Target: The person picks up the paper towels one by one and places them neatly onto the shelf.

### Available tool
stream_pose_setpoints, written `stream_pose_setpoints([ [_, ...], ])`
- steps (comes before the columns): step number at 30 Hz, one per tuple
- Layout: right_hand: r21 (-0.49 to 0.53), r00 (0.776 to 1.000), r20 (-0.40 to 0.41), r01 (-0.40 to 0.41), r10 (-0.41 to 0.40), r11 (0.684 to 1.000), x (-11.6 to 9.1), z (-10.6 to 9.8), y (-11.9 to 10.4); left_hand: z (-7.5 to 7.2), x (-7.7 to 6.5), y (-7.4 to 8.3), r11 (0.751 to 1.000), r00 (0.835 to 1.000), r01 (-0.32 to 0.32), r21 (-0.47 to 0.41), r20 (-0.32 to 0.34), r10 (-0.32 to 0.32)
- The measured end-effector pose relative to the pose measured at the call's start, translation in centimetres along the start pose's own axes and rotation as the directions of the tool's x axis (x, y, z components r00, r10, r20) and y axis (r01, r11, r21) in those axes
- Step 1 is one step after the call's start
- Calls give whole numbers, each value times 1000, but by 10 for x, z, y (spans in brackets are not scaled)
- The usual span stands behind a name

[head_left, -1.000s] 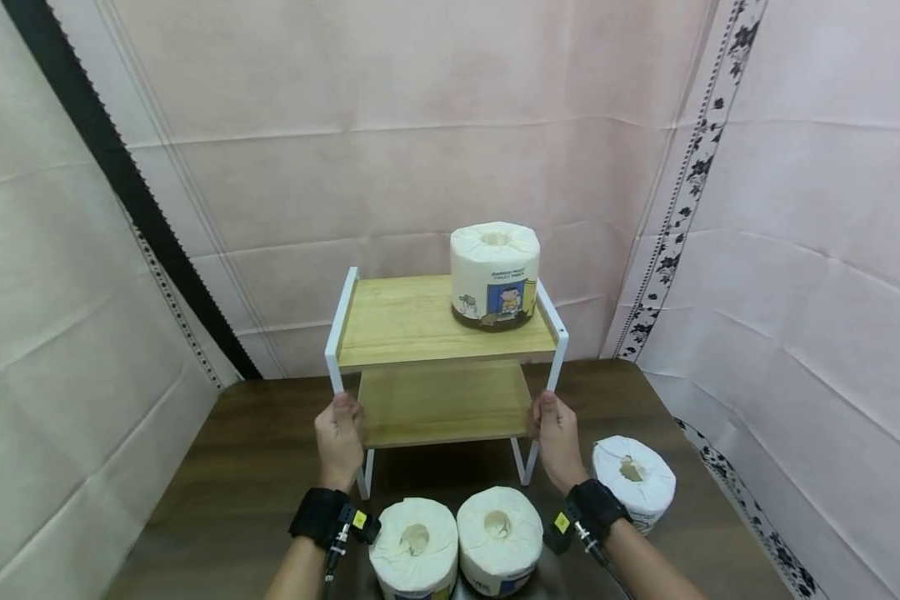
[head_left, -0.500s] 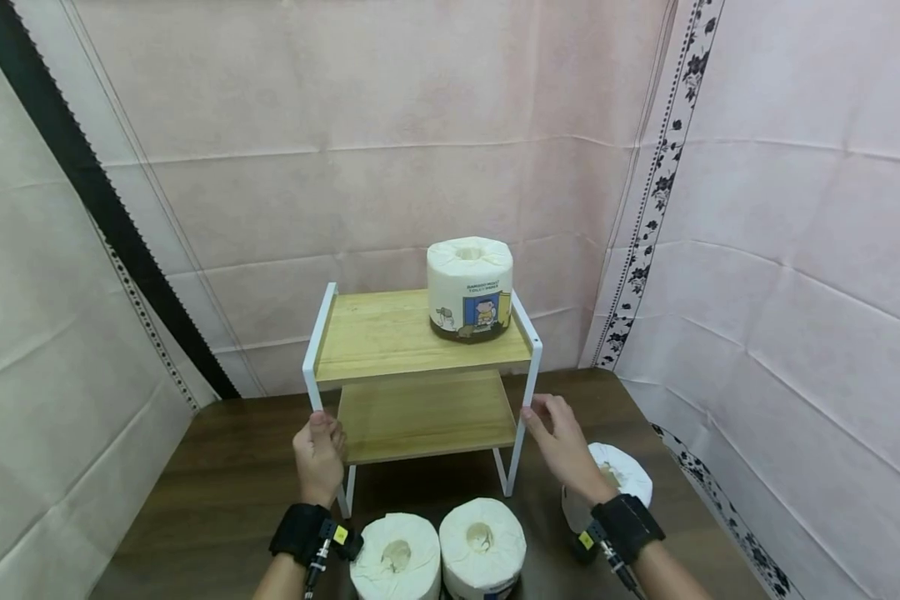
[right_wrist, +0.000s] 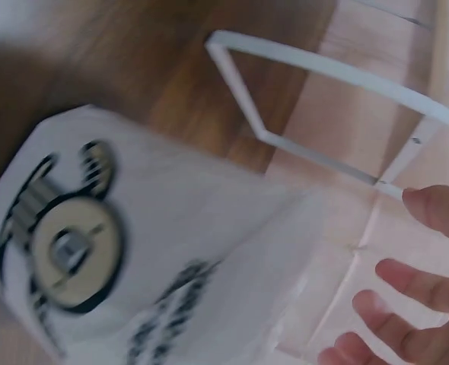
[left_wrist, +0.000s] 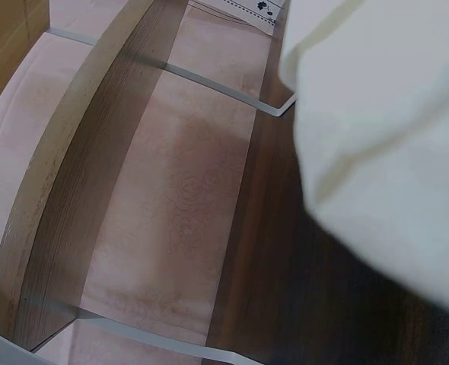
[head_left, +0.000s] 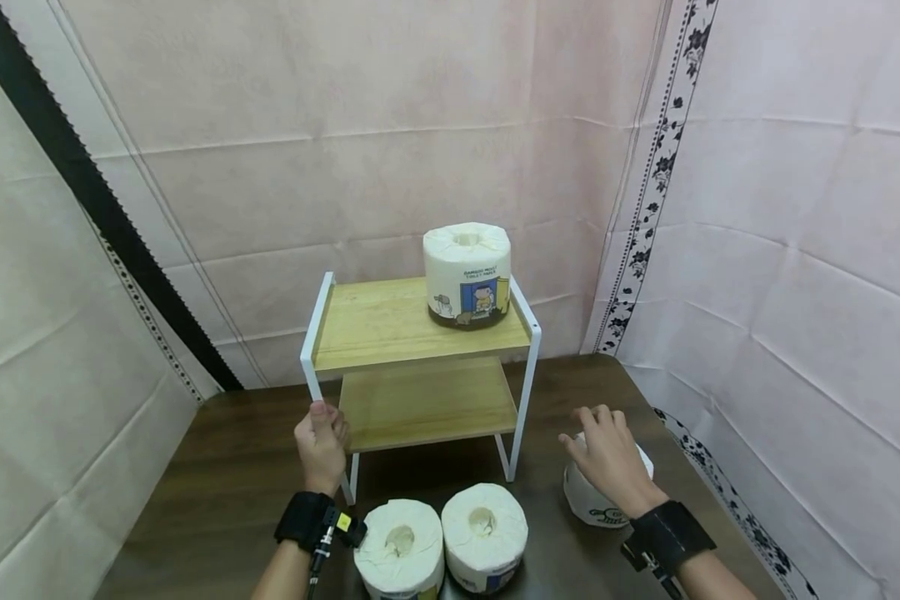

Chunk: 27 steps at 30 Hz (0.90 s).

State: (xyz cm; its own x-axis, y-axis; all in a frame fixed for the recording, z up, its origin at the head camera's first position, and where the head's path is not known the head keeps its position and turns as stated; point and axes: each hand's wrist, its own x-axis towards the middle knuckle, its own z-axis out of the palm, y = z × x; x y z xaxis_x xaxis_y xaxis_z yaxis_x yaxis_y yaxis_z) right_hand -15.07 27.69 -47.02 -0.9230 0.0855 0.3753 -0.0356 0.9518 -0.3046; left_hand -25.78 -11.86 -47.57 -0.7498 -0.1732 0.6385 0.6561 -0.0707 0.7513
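A two-tier wooden shelf with white metal side frames stands on the table. My left hand grips its left frame; that hand lies outside the left wrist view. Over the toilet paper roll at the right, my right hand hovers with parted fingers. In the right wrist view the fingers are spread beyond the top end of this printed roll, with a gap between. Another toilet roll sits upright on the shelf's upper board, at its right end.
Two more toilet rolls stand side by side in front of the shelf, a left one and a right one. Pale cloth hangs behind and along both sides of the brown table.
My right hand has let go of the shelf's right frame and moved right, over the roll there. My left hand keeps its grip on the left frame.
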Motion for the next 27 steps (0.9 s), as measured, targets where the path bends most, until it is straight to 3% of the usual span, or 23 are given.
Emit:
stream_pose_setpoints([
  [5, -167, 996, -83, 30, -45, 986, -13, 4, 8, -1, 0, -2, 999, 1000, -14, -51, -16, 13],
  [11, -344, 982, -178, 0, -65, 939, -26, 13, 10, 1, 1, -2, 1000, 1000, -13, -25, 2, 13],
  [19, -448, 955, -279, -37, -101, 893, -17, 24, -3, -8, 2, 0, 1000, 999, -4, 27, -40, 5],
  [23, -421, 963, -263, -64, -54, 905, -15, 20, -3, -5, 1, -1, 999, 998, 18, 31, -68, -16],
  [27, -362, 986, -136, -142, 99, 921, -24, 12, 2, 4, -2, -3, 1000, 999, 25, 18, -38, -24],
])
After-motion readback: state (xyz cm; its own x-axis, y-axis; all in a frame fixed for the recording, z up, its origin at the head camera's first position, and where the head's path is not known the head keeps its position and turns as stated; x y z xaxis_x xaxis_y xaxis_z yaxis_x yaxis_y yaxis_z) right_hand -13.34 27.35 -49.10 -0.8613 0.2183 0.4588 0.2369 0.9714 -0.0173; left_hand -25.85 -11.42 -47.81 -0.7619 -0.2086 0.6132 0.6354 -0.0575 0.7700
